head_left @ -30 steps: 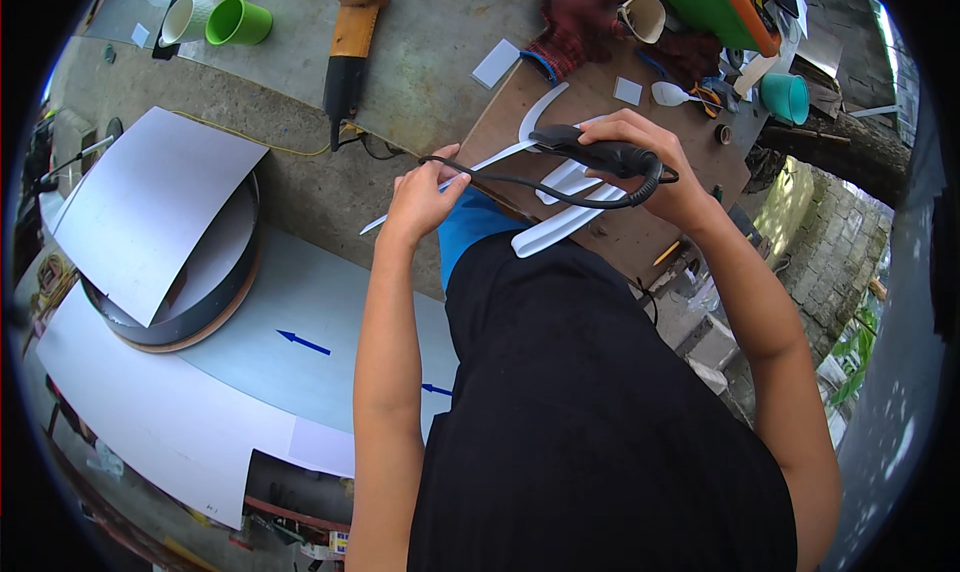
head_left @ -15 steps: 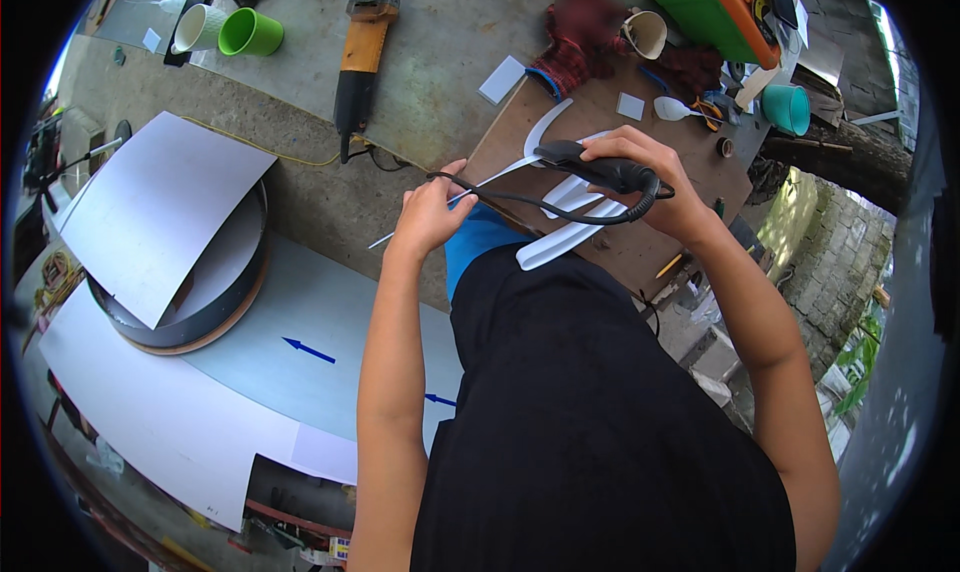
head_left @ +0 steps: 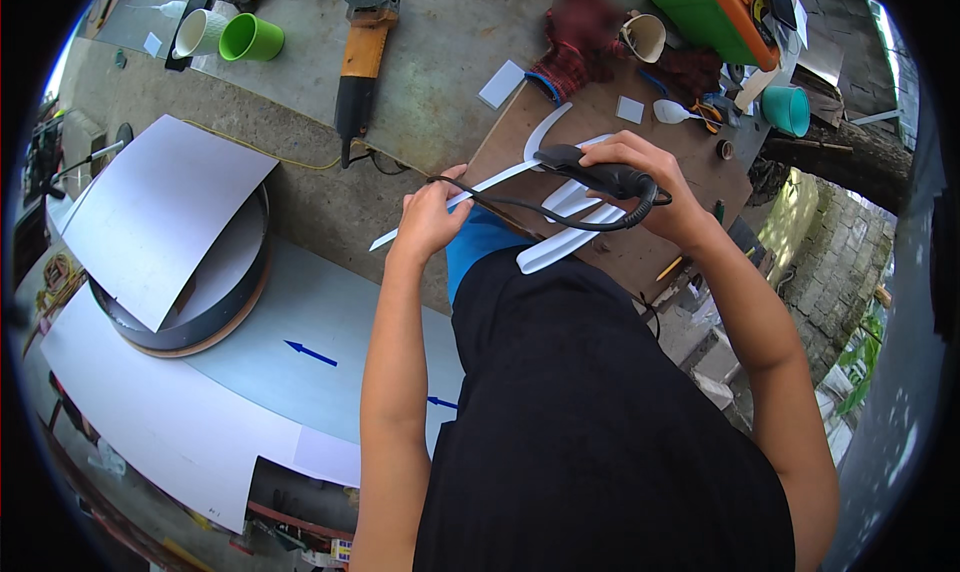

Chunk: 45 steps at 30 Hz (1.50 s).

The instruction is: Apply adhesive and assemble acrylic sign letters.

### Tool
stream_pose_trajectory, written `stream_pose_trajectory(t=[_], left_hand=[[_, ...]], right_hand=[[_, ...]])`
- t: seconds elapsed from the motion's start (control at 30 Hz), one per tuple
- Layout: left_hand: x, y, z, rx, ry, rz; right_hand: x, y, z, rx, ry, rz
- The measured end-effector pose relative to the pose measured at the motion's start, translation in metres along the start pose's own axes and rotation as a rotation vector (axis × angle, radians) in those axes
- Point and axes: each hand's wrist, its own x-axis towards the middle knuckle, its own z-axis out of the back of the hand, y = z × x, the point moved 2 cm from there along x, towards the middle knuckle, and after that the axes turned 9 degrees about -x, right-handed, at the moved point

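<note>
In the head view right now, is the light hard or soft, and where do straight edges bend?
Head view: soft daylight, no hard shadows; the white sheet edges curve toward the black fisheye rim; the hands, left hand and right hand, look sharp; the red glove looks blurred.

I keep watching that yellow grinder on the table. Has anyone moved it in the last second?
No. The grinder lies the same way beside the green cup and the table's edge; its shift in the picture comes from the head camera moving.
</note>
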Motion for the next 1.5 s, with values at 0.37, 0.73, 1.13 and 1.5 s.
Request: stream_pose_trajectory(t=[0.37,0.73,1.13,1.5], left_hand=[[-0.0001,0.0005,0.0003,-0.016,-0.004,0.018],[-0.0001,-0.0026,0.0035,-0.007,0.017,0.03],[-0.0006,-0.0022,0.0029,-0.02,-0.006,0.007],[0.001,-0.0006,0.0031,-0.015,-0.001,0.01]], right_hand=[[0.0004,0.0011,0.0,0.006,0.005,0.0],[0.0001,-0.0002,-0.0012,-0.004,-0.005,0.01],[-0.0009,0.0003,-0.0008,0.002,0.0,-0.007],[-0.0011,-0.0015,-0.0018,-0.005,0.002,0.006]])
